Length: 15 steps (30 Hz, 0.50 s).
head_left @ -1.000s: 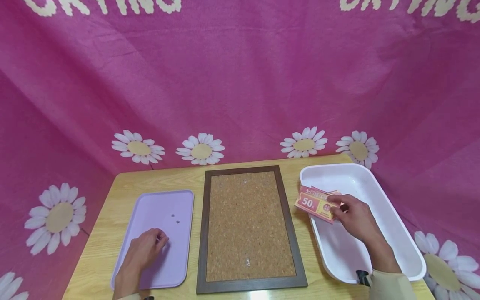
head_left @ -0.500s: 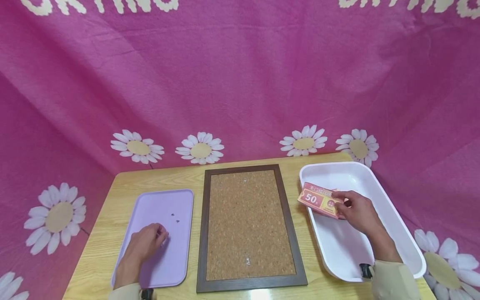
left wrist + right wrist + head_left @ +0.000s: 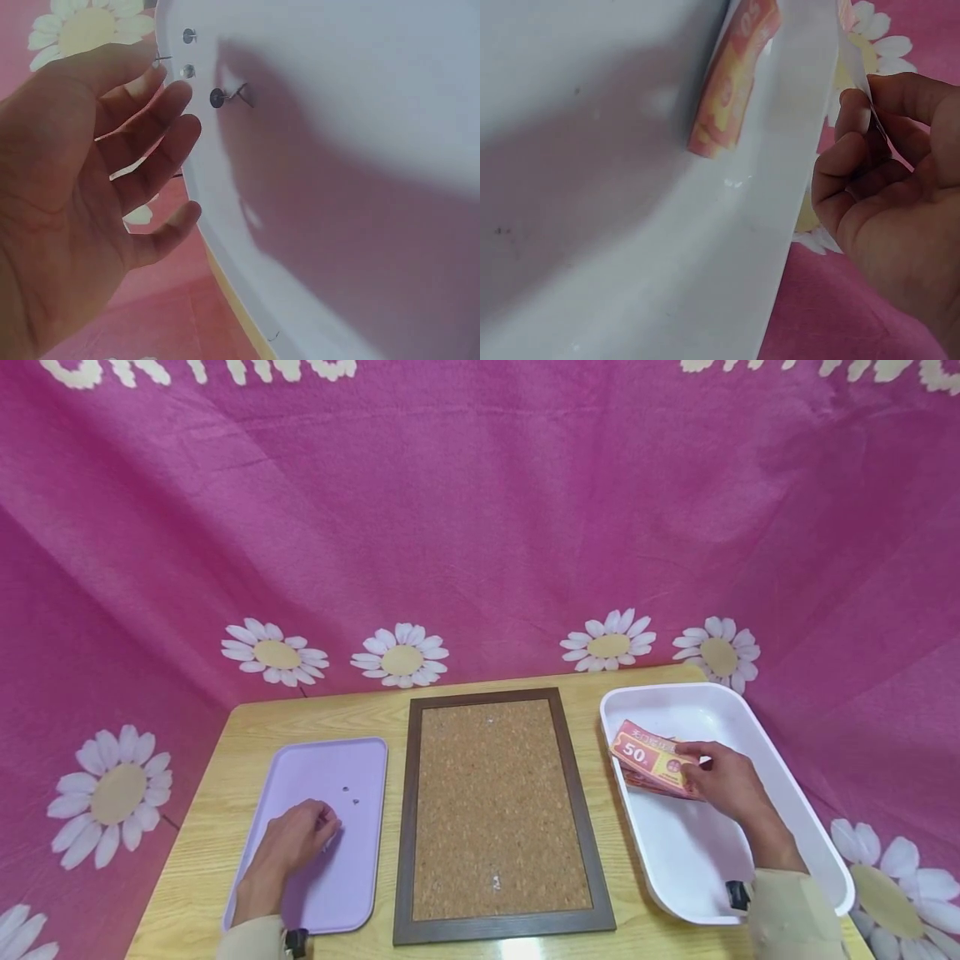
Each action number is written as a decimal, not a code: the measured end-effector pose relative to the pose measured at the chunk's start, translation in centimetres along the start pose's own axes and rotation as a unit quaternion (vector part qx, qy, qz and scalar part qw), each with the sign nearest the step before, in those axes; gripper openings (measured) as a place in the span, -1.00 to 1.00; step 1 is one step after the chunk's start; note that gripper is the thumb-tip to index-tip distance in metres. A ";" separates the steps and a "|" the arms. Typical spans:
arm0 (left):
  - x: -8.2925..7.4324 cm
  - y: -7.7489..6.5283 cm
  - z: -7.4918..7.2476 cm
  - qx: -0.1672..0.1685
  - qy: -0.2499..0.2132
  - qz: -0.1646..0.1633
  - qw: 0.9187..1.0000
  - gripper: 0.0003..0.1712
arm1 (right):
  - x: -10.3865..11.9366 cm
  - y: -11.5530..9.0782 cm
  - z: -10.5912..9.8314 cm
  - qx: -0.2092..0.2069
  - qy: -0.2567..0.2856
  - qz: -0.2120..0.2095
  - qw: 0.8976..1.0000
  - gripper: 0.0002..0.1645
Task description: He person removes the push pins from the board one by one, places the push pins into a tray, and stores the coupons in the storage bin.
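Note:
My right hand (image 3: pixel 731 781) pinches a red and yellow paper coupon (image 3: pixel 647 753) marked 50 by its right end, above the white bin. In the right wrist view the held coupon (image 3: pixel 859 64) is edge-on between thumb and fingers. More such coupons (image 3: pixel 731 90) lie in the bin below. Over the lilac tray (image 3: pixel 330 760), my left hand (image 3: pixel 294 839) holds thumb and index together; a thin pin tip (image 3: pixel 163 58) of a thumbtack pokes out from them. Several thumbtacks (image 3: pixel 217 97) lie on the tray near these fingers; two small ones (image 3: pixel 356 802) show in the head view.
A cork board (image 3: pixel 495 810) in a dark brown frame lies between tray and bin on the wooden table (image 3: pixel 337 718). The white bin (image 3: pixel 795 810) has raised walls. A pink curtain (image 3: pixel 480 543) with daisies surrounds the table's back and sides.
My right hand has carried the coupon a little to the right, further over the bin. My left hand has shifted slightly up and right above the tray.

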State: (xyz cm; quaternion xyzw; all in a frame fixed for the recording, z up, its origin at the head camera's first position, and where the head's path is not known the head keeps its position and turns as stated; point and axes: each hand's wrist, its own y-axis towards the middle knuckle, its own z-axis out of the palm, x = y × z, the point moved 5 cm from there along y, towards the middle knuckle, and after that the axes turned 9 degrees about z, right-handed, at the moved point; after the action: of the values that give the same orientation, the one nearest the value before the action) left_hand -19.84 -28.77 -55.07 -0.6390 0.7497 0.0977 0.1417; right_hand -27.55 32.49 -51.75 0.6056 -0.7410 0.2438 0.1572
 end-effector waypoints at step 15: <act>0.4 0.4 0.9 -0.031 0.028 0.027 0.999 -0.92 | -2.9 1.2 1.7 0.057 -0.005 0.032 0.998 -0.52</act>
State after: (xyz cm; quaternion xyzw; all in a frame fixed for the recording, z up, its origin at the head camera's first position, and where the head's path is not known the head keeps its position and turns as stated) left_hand -20.25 -28.78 -56.03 -0.6248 0.7671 0.1071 0.0982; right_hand -28.01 34.11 -54.90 0.5911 -0.7456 0.2873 0.1105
